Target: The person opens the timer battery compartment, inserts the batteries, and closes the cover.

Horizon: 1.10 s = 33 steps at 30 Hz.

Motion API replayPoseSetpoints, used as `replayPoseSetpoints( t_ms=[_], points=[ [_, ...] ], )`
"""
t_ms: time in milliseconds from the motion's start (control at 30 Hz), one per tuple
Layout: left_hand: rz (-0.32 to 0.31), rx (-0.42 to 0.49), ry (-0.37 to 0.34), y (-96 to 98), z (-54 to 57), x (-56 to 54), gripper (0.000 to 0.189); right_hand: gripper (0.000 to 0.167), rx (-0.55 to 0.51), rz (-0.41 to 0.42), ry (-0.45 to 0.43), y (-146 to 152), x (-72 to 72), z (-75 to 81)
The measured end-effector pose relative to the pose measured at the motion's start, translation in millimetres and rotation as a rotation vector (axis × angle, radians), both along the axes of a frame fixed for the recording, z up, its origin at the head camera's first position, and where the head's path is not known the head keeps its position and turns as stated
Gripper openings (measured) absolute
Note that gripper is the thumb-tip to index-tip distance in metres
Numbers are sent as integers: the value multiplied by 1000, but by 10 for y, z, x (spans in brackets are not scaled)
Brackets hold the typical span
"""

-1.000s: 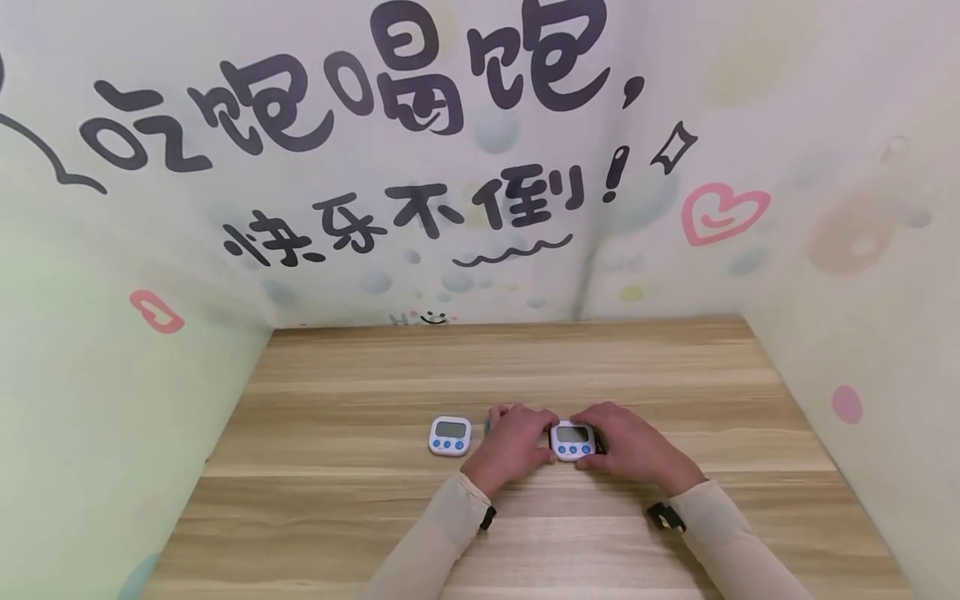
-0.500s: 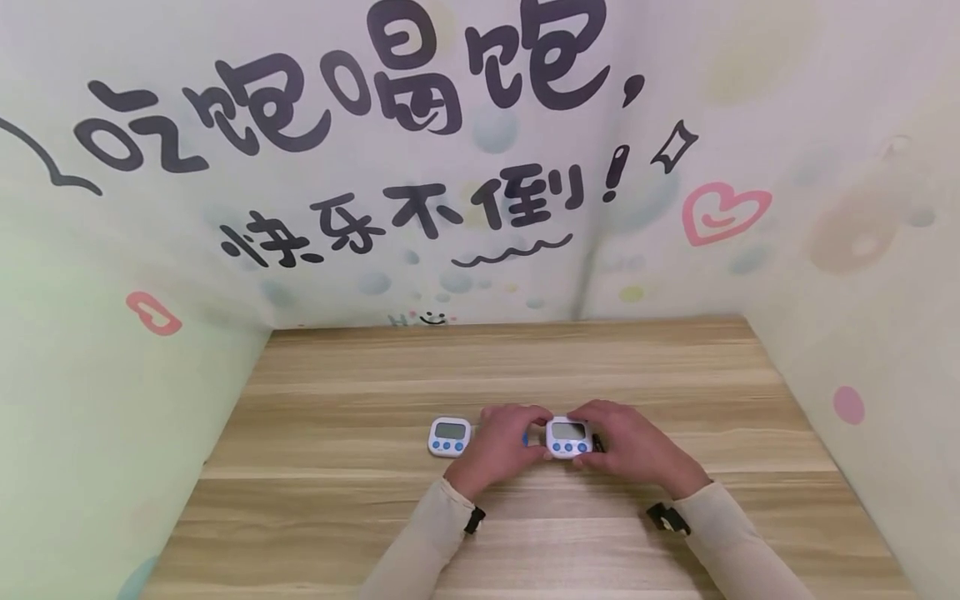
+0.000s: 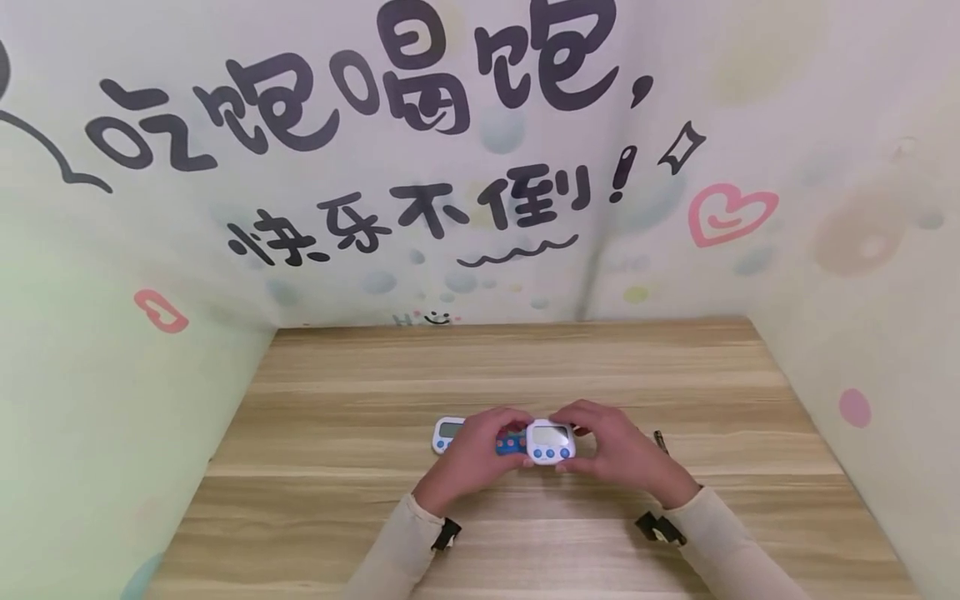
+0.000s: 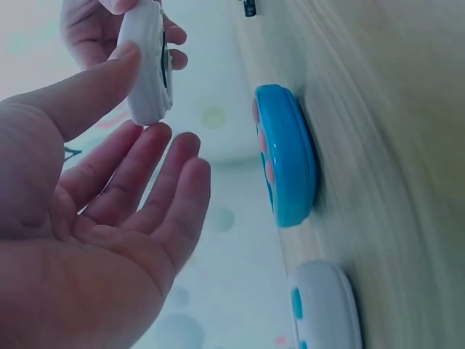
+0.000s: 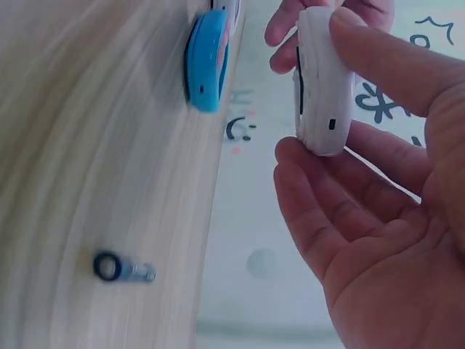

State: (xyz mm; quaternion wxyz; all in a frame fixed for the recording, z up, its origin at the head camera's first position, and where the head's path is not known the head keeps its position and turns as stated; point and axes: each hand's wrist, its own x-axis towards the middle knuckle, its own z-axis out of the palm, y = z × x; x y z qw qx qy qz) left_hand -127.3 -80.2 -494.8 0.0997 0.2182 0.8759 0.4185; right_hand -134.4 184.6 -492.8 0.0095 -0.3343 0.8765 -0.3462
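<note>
A white digital timer (image 3: pixel 551 442) with a grey screen and blue buttons is held up off the wooden table between both hands. My left hand (image 3: pixel 471 457) pinches its left side with thumb and fingertips. On the opposite side, my right hand (image 3: pixel 624 454) grips the same timer between thumb and fingers. In the right wrist view the timer (image 5: pixel 323 80) appears edge-on. A blue timer (image 4: pixel 283 156) with pink buttons rests on the table, partly hidden by my left hand in the head view. Further left lies a second white timer (image 3: pixel 447 433), also partly covered.
A small battery (image 5: pixel 123 267) lies on the table to the right of my right hand. The wooden table (image 3: pixel 525 358) meets a printed wall (image 3: pixel 420 275) at the back and pale walls on both sides.
Both hands have lifted the white timer off the table and moved it left, turning its face toward me. The blue timer and the battery have become more visible.
</note>
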Motion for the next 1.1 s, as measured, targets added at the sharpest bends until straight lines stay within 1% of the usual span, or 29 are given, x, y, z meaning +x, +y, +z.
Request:
replayPoseSetpoints(
  t_ms=[67, 233, 367, 467, 600, 700, 833, 933, 1033, 1100],
  points=[
    [-5, 65, -26, -50, -2, 30, 52, 60, -26, 16, -8, -38, 11, 4],
    [-1, 241, -123, -164, -34, 95, 52, 60, -80, 42, -49, -131, 36, 1],
    [20, 321, -182, -241, -74, 133, 52, 61, -114, 44, -65, -218, 54, 8],
    [42, 370, -223, -284, -83, 152, 54, 62, -129, 36, -65, -287, 59, 19],
    [82, 422, -268, -325, -66, 164, 57, 65, -149, 25, -85, -371, 48, 24],
    [98, 452, -288, -343, -53, 165, 57, 66, -161, 28, -105, -409, 39, 18],
    [99, 473, -286, -364, -66, 159, 56, 66, -163, 32, -112, -430, 28, 17],
    [105, 479, -284, -372, -86, 152, 59, 70, -161, 15, -132, -433, 22, 26],
    [124, 474, -284, -370, -80, 139, 66, 73, -153, -11, -180, -438, 16, 39],
    [139, 469, -278, -367, -66, 135, 69, 71, -157, -23, -217, -441, 12, 46]
  ],
)
